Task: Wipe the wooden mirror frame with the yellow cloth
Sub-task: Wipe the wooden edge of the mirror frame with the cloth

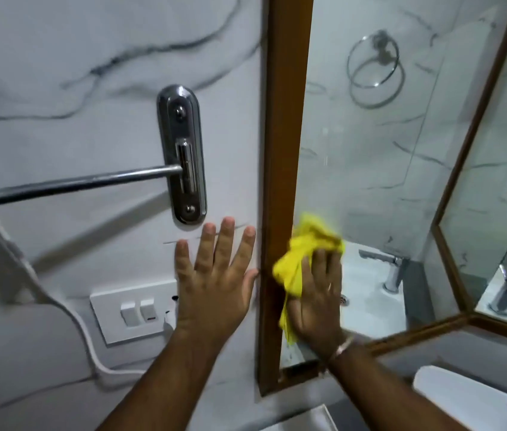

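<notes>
The brown wooden mirror frame [286, 119] runs down the middle of the view, with its bottom rail slanting off to the right. My right hand [316, 293] presses a crumpled yellow cloth [300, 253] against the lower part of the frame's left upright, where wood meets glass. The cloth bulges above and to the left of my fingers. My left hand [214, 275] lies flat on the marble wall just left of the frame, fingers spread, thumb touching the frame's edge, holding nothing.
A chrome wall plate [183, 154] with a bar [81, 183] sticking out leftward is above my left hand. A white switch panel [135, 309] and a white cable [90, 346] lie below left. The mirror reflects a towel ring, tap and basin. A white basin [476, 399] is at bottom right.
</notes>
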`<state>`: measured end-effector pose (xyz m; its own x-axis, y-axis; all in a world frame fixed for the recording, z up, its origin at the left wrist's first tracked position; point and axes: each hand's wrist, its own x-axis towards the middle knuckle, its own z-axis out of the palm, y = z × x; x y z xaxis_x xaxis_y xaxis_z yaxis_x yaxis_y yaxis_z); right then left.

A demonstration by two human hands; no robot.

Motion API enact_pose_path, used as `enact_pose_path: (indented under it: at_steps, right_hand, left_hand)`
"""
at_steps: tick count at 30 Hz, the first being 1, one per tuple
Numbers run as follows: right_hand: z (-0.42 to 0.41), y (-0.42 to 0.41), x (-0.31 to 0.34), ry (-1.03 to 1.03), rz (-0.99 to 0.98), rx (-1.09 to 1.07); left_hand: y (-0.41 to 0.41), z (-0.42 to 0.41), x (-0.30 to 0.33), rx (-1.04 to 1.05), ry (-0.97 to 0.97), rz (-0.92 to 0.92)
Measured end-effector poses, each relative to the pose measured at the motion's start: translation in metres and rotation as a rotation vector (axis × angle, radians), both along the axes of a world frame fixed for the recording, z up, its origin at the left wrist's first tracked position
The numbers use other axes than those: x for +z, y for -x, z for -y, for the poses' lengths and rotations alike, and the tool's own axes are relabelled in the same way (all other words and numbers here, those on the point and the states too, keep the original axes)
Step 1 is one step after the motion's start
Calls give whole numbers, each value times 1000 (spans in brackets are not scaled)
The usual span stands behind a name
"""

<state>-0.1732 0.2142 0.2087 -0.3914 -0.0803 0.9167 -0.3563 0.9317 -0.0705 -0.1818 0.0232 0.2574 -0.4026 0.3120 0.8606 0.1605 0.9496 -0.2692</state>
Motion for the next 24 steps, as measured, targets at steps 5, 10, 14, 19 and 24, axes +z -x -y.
enact_pose_path:
  at_steps: [5, 10, 14, 19, 24]
  right_hand:
    - [-1, -43, -142, -219, 570, -145]
    - [-16, -25, -75, -263, 357, -35]
    - [-13, 8, 42, -104, -17, 32]
    - [-4, 21, 41, 66, -131, -5]
    - [25, -17, -127, 418, 302, 36]
  left_hand:
    - [-1, -1, 2, 9, 8, 16]
    - [0, -1, 1, 13, 9, 9]
    - [-1, -1, 2, 3, 16, 10]
    - [0, 0, 3, 6, 22, 32]
    - [-1, 0, 0, -10, 1, 67]
